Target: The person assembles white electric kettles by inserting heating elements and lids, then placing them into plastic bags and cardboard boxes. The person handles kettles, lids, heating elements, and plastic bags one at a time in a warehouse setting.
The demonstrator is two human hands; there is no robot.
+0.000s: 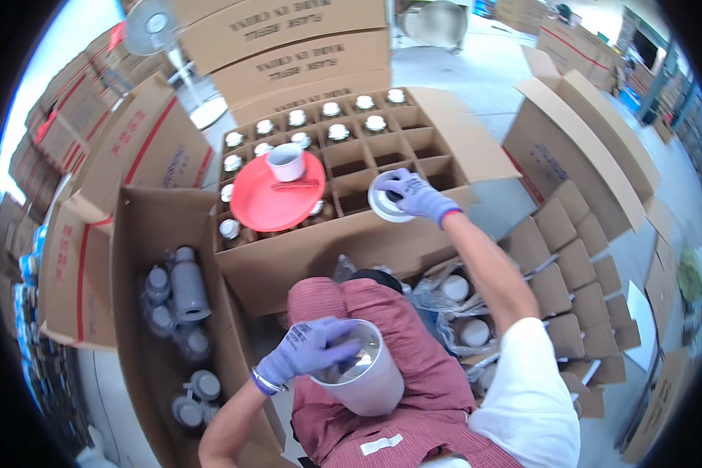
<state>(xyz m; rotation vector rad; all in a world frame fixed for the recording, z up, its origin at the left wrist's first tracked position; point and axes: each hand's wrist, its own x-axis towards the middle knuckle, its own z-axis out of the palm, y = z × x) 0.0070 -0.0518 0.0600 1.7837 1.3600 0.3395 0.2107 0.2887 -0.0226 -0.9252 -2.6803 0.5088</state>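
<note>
Gripping a white vessel (364, 374) on the lap, my left hand (308, 349) lies curled over its open rim, fingers closed across the shiny silver inside. I read its long axis as tilted, mouth toward upper left and rounded base toward lower right. My right hand (415, 195) is stretched out ahead, fingers closed on a round white lid-like piece (384, 200) held just above the near edge of the divided carton (444, 148).

The governing relation: the white piece sits up and to the right of the vessel, well apart from it, with the right arm almost fully extended between them. The right hand alone is at the carton; the left alone is at the vessel.

Further out, the carton's far cells hold capped containers (335, 109), while the near right cells appear empty. A red plate (269, 199) rests across the left cells with a white cup (286, 161) standing on it. To my left, an open box (132, 257) holds grey flasks (187, 285). To my right, more white pieces (455, 288) lie in plastic wrapping beside loose cardboard dividers (577, 281).
</note>
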